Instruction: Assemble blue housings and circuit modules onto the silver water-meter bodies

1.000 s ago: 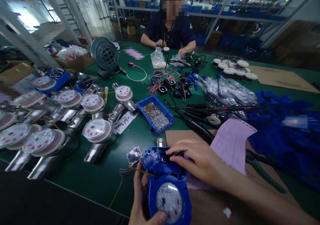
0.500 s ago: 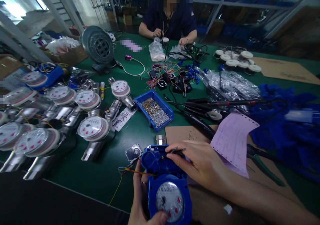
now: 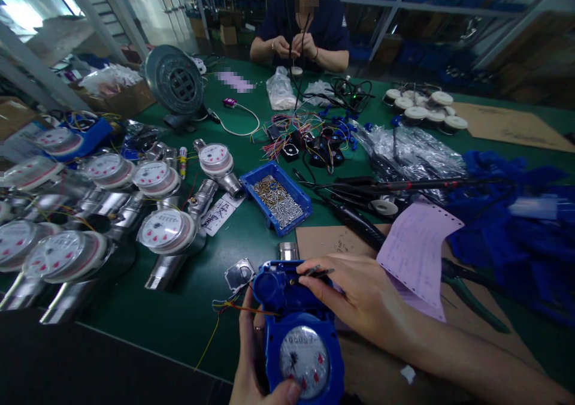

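At the bottom centre is a water meter in a blue housing [image 3: 272, 339], its dial facing up and a metal pipe end [image 3: 288, 251] beyond it. My left hand [image 3: 249, 354] wraps the housing from the left, thumb on the dial's lower edge. My right hand [image 3: 354, 291] pinches a slim dark tool [image 3: 321, 271] that resembles tweezers, over the housing's upper compartment. A small brass-coloured piece [image 3: 293, 282] shows in that compartment by my fingertips. Left of the housing lies a small clear-cased module [image 3: 239, 274], with thin coloured wires running near it.
A blue bin of screws [image 3: 276, 198] stands beyond the meter. Several metal-bodied meters [image 3: 166, 231] crowd the left. Cardboard, a pink sheet [image 3: 417, 255], green-handled pliers [image 3: 476, 303] and black cables lie right. Across the table [image 3: 215, 309] sits a co-worker [image 3: 300, 33].
My hands and the meter stay nearly in place. Across the table, the co-worker's hands have come together and lifted slightly.
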`<state>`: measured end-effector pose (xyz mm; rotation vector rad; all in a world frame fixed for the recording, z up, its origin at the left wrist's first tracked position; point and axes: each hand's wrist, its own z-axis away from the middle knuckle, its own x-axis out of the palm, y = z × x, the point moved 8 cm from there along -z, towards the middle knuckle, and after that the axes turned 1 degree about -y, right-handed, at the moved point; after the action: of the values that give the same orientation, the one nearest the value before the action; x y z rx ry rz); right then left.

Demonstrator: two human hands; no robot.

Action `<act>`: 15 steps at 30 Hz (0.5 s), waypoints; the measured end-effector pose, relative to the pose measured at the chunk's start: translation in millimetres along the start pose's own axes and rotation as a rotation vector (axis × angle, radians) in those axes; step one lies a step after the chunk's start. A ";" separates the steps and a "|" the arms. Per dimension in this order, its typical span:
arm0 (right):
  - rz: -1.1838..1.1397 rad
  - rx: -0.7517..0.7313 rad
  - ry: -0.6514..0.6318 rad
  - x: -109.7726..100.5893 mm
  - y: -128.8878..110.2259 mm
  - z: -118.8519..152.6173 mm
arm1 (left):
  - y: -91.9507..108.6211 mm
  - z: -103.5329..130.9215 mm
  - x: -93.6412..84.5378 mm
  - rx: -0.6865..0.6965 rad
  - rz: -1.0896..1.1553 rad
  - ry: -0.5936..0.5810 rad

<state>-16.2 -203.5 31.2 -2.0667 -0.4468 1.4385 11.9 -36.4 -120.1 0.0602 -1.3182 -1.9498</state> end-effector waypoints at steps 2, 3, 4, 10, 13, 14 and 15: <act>-0.003 -0.024 -0.044 0.1 -1.9 -1.4 | -0.6 0.6 -1.2 0.000 0.015 0.008; -0.007 -0.038 -0.079 0.8 -2.7 -2.4 | -0.4 1.1 -1.1 -0.002 0.025 0.012; -0.015 -0.058 -0.109 1.0 -3.8 -3.7 | -0.1 1.9 -1.0 -0.007 0.039 0.021; -0.043 -0.131 -0.270 2.7 -3.3 -13.8 | 3.1 6.9 -0.6 -0.020 0.147 0.090; -0.091 -0.167 -0.296 1.4 -3.2 -16.6 | 5.5 5.8 -1.6 0.008 0.151 0.097; -0.107 -0.178 -0.303 1.0 -3.3 -16.9 | 5.9 5.1 -1.9 0.012 0.148 0.099; -0.120 -0.188 -0.307 0.6 -3.4 -17.1 | 6.3 4.6 -2.3 0.012 0.145 0.101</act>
<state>0.1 -205.1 37.2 -1.9244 -0.8449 1.7013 15.1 -32.5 -113.7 0.0665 -1.2343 -1.7935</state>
